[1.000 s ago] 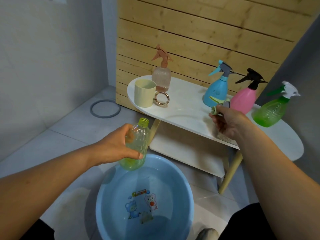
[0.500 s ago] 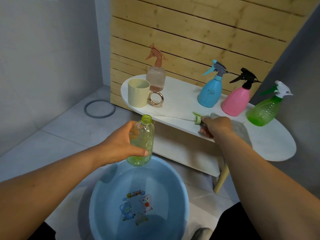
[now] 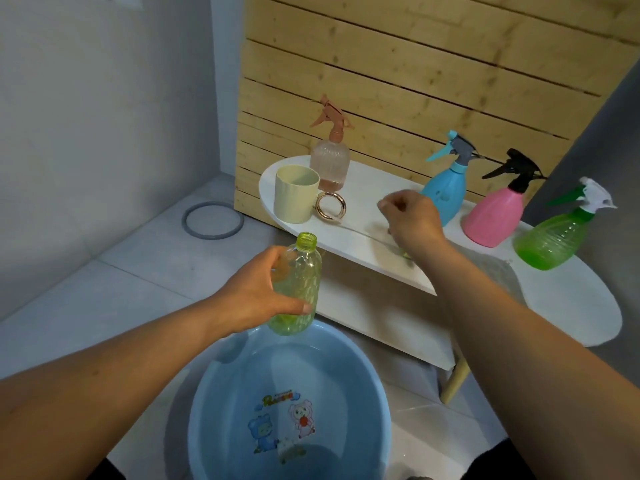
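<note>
One green bottle point(image 3: 304, 271), uncapped, likely light and squashy, is best held mid-body, where the left grip point(image 3: 252, 296) wraps it; the right grip point(image 3: 412, 220) hangs loosely curled, empty, centre-right.

At six o'clock, blue round plastic basin point(image 3: 235, 386); over its twelve-o'clock rim, clear yellow-green plastic bottle point(image 3: 302, 271) in left hand point(image 3: 252, 292). Behind, white oval table point(image 3: 571, 306), bearing from eleven to two o'clock: cream plastic cup point(image 3: 296, 199), gold metal ring point(image 3: 318, 207), peach ribbed spray bottle point(image 3: 329, 161) behind both, blue plastic spray bottle point(image 3: 446, 188), pink plastic spray bottle point(image 3: 495, 214), green plastic spray bottle point(image 3: 550, 242).
</note>
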### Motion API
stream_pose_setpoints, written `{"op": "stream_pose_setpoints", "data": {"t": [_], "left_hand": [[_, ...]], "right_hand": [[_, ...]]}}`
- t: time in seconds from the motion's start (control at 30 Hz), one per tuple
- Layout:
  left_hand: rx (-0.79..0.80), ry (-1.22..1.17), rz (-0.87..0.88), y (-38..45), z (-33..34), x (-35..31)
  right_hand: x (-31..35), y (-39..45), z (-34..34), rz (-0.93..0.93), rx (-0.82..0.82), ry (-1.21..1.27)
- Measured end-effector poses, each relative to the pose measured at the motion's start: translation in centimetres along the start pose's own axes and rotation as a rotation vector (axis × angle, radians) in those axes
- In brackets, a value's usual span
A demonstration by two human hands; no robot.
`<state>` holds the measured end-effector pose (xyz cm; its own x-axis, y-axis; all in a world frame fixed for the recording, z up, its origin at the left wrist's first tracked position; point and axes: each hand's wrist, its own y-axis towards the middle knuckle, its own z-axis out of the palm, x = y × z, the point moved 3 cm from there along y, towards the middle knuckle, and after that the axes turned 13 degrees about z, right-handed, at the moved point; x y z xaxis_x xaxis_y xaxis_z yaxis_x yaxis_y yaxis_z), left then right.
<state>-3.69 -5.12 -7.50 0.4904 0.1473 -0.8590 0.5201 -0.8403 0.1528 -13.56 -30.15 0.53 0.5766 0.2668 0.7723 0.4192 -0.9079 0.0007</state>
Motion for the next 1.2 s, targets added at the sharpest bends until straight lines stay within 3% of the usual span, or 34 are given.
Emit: {"op": "stream_pose_setpoints", "data": {"t": [0.13,0.3,0.4,0.73,0.9,1.03,1.2], "left_hand": [[-0.005,-0.009,0.005,-0.4,-0.1,0.3],[-0.001,-0.027,0.012,-0.4,-0.7,0.2],[-0.006,-0.029,0.009,-0.4,-1.2,0.6],[-0.052,-0.027,0.013,-1.1,-2.3,0.4],[-0.020,-0.010,0.014,-2.6,-2.0,0.3],[0.062,0.011,0.002,-4.3,-1.5,1.0],[0.206,0.037,-0.012,-5.6,-1.1,2.8]], "right_hand": [[4.3,1.8,3.8,-0.065,0.191,0.006],[6.2,3.6,6.4,-0.094,0.367,-0.280],[6.2,4.1,7.2,-0.052,0.420,-0.228],[8.0,0.7,3.0,-0.086,0.490,0.027],[6.2,-4.1,-0.5,0.007,0.568,0.114],[2.3,-6.9,-0.9,0.098,0.575,0.057],[-2.3,-8.7,0.2,0.098,0.507,-0.233]]}}
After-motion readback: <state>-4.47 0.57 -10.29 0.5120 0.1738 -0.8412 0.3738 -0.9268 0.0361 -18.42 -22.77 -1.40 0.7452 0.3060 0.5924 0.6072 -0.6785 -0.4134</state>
